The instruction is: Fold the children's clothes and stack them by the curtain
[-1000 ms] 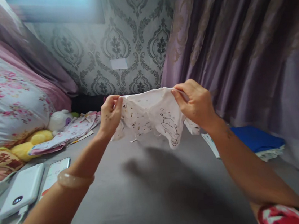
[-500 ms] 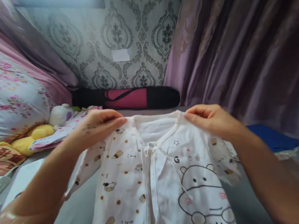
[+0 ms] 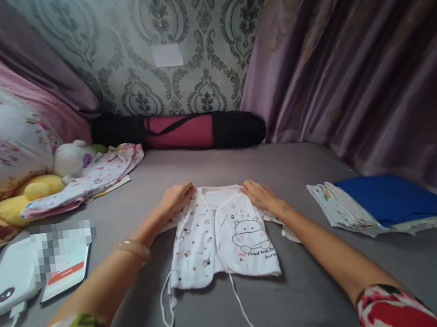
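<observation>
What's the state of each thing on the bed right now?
baby shirt: laid flat, front up, ties loose
left hand: resting on shirt's shoulder
right hand: resting on shirt's other shoulder
blue cloth: folded, on printed cloth
phone: lying flat, screen lit
power bank: lying flat, cable plugged

A small white printed cotton baby shirt lies flat on the grey bed, its shoulders under the left grip and the right grip. Left of the left grip lie a white slab-shaped power bank and a folded floral cloth. Right of the right grip lies a folded blue cloth. Beyond both grips, a long red and black roll-shaped bag lies against the wall
</observation>
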Demonstrator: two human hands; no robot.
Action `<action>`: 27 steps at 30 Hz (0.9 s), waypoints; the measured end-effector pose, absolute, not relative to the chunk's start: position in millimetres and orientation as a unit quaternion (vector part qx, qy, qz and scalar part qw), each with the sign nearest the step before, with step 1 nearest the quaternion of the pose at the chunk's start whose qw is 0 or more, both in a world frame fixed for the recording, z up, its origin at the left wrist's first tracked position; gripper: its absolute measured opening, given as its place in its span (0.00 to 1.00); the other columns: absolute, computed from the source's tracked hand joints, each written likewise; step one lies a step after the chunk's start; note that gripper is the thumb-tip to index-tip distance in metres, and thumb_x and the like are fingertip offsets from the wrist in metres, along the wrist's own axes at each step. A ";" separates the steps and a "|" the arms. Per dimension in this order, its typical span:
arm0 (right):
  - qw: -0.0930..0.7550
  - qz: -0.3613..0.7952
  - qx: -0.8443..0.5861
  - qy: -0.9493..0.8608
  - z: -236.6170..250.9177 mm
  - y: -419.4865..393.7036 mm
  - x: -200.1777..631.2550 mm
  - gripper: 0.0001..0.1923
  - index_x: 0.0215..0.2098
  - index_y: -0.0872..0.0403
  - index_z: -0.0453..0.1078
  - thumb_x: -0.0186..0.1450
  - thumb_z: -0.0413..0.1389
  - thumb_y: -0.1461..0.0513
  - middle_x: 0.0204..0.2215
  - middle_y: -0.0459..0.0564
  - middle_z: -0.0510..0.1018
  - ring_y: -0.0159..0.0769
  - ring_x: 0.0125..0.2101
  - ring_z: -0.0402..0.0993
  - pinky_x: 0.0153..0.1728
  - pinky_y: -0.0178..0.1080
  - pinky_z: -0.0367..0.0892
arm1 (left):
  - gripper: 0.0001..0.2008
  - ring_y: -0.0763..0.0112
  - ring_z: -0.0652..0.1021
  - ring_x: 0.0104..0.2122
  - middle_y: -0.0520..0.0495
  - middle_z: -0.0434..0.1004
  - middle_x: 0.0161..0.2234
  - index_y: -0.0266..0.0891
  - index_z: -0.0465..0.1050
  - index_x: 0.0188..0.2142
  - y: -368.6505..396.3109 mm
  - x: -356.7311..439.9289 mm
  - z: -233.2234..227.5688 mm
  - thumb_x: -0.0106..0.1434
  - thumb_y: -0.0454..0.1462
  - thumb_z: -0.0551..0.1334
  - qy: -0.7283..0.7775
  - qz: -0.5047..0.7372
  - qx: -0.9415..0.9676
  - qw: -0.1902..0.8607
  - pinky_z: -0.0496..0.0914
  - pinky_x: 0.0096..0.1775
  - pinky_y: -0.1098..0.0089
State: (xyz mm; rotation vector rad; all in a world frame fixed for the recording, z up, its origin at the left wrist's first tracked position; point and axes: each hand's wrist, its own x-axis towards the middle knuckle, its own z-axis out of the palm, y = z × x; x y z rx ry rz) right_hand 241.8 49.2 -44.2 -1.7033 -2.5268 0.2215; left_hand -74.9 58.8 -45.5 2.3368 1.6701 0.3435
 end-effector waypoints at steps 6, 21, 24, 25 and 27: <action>-0.037 0.038 -0.567 -0.822 -43.9 82.9 233.5 0.18 0.49 0.52 0.64 0.75 0.37 0.54 0.49 0.55 0.73 0.41 0.45 0.74 0.42 0.40 0.62 | 0.19 0.60 0.78 0.38 0.43 0.80 0.38 0.43 0.74 0.43 96.9 -77.4 -51.2 0.68 0.46 0.47 0.567 0.082 0.813 0.100 0.65 0.35 0.69; 0.084 0.112 -0.558 -0.818 -58.7 146.9 221.1 0.14 0.47 0.56 0.71 0.72 0.47 0.59 0.46 0.54 0.76 0.37 0.48 0.70 0.47 0.34 0.60 | 0.17 0.64 0.75 0.32 0.44 0.78 0.33 0.37 0.74 0.37 154.0 -65.4 -67.8 0.62 0.47 0.54 0.549 0.148 0.810 0.144 0.67 0.35 0.69; 0.089 0.114 -0.563 -0.814 -63.3 152.3 217.0 0.13 0.47 0.56 0.71 0.72 0.48 0.59 0.45 0.54 0.76 0.37 0.47 0.70 0.46 0.34 0.60 | 0.16 0.64 0.76 0.32 0.44 0.78 0.32 0.37 0.74 0.35 159.4 -57.3 -72.0 0.62 0.47 0.55 0.542 0.158 0.812 0.149 0.67 0.35 0.69; 0.094 0.110 -0.570 -0.809 -64.6 152.9 215.8 0.13 0.47 0.55 0.71 0.72 0.48 0.59 0.45 0.54 0.76 0.37 0.46 0.70 0.46 0.34 0.60 | 0.16 0.64 0.76 0.32 0.44 0.78 0.32 0.37 0.74 0.35 161.1 -55.0 -73.0 0.62 0.46 0.55 0.545 0.160 0.810 0.146 0.67 0.35 0.68; 0.112 0.105 -0.583 -0.798 -67.0 152.7 213.7 0.13 0.47 0.55 0.70 0.72 0.48 0.58 0.46 0.54 0.76 0.37 0.46 0.71 0.45 0.35 0.61 | 0.15 0.62 0.76 0.34 0.43 0.78 0.33 0.38 0.73 0.34 164.2 -51.9 -74.4 0.63 0.45 0.54 0.552 0.167 0.805 0.136 0.67 0.37 0.68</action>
